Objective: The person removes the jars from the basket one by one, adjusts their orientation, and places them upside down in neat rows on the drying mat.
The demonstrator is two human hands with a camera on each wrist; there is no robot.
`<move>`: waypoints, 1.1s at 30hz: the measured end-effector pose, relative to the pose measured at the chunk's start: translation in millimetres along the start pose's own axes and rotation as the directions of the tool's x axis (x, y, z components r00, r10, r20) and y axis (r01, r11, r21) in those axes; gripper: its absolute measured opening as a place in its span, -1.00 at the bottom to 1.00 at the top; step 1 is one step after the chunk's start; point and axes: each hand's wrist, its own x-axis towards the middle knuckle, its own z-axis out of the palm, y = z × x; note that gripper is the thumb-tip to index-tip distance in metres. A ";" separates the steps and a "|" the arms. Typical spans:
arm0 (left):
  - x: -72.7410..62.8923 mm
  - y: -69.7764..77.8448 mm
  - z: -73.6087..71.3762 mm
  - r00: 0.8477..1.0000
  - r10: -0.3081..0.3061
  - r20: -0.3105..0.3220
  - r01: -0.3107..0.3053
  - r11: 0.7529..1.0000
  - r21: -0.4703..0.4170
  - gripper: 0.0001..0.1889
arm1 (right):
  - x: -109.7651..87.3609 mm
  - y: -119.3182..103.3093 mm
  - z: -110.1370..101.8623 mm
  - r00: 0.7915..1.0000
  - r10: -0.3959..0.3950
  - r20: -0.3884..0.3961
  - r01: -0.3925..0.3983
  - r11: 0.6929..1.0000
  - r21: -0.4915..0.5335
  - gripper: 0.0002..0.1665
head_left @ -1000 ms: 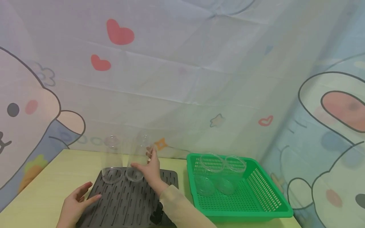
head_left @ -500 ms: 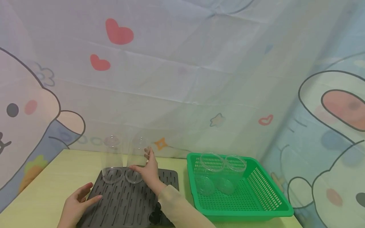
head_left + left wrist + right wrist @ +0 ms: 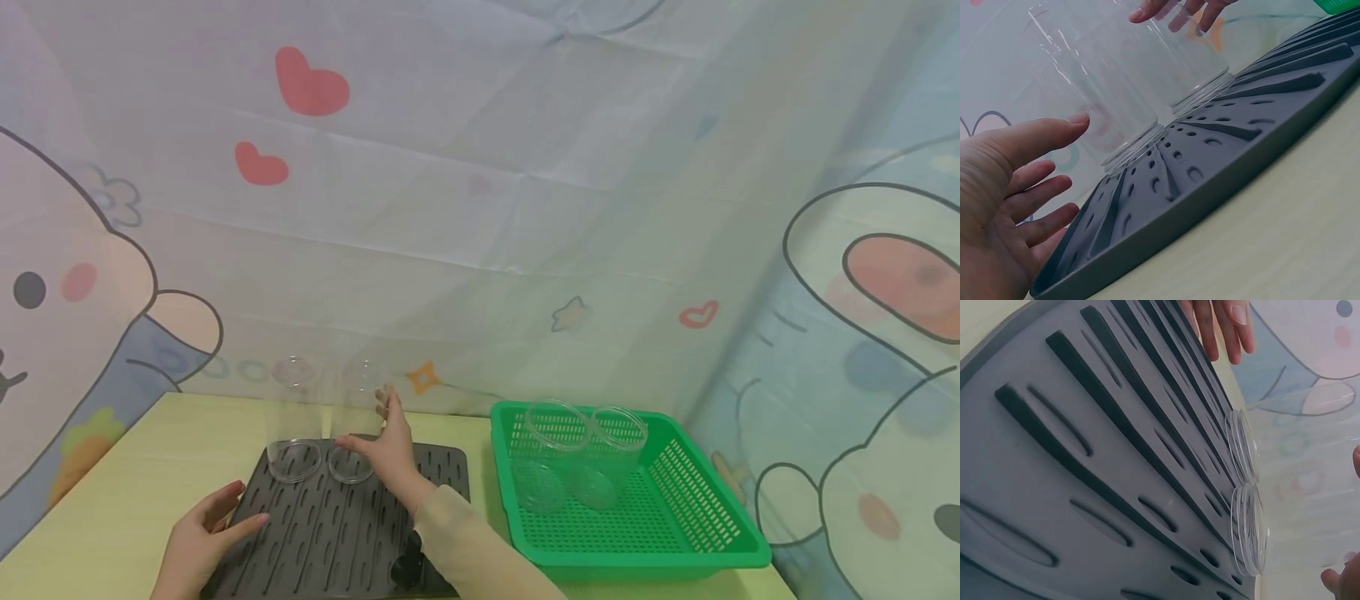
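Observation:
Two clear plastic cups stand upside down, side by side on a dark grey draining mat (image 3: 315, 533). My right hand (image 3: 390, 450) holds the right-hand cup (image 3: 352, 465) from its right side, thumb in front and fingers behind. Its rim rests on the mat close beside the rim of the left-hand cup (image 3: 295, 462). My left hand (image 3: 198, 537) is at the mat's left edge, fingers spread and holding nothing. In the left wrist view the left thumb (image 3: 1054, 134) overlaps the near cup's side. The right wrist view shows both cup rims (image 3: 1250, 537) along the mat's far edge.
To the right of the mat is a green plastic basket (image 3: 637, 567) with two more clear cups (image 3: 551, 450), (image 3: 617, 454) inside, rims up. A pale yellow table (image 3: 127, 483) carries it all. A cartoon-printed cloth (image 3: 480, 208) hangs right behind.
My right hand has shifted slightly left with the right-hand cup, whose raised base moved left from a slight tilt to nearly upright. The left hand has hardly moved.

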 end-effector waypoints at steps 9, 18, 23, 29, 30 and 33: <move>-0.7 0.5 -0.3 1.000 0.002 0.008 -0.002 1.000 0.015 0.01 | -1.0 -0.4 -3.8 0.999 0.033 0.039 -0.031 0.998 -0.047 0.22; -1.4 1.6 -0.2 1.000 0.000 0.005 0.000 1.000 0.019 0.01 | -4.6 -0.9 -9.1 0.998 0.012 0.054 -0.009 0.998 -0.054 0.19; -0.5 1.4 0.5 1.000 -0.004 0.010 0.004 1.000 0.030 0.01 | -7.2 -1.9 -11.2 0.998 0.013 0.061 -0.010 0.999 -0.050 0.18; 0.8 0.8 1.1 1.000 -0.010 0.002 0.010 1.000 0.015 0.01 | -9.9 -5.2 -14.3 0.999 -0.017 0.034 0.018 0.999 -0.042 0.25; 1.0 0.9 1.1 1.000 -0.010 0.000 0.010 1.000 0.017 0.01 | -10.4 -5.9 -15.1 1.000 -0.018 0.025 0.019 0.999 -0.038 0.27; 0.6 1.6 0.6 1.000 -0.013 0.004 0.012 1.000 0.028 0.02 | -13.0 -7.6 -17.6 1.000 -0.025 -0.001 0.025 1.000 -0.018 0.29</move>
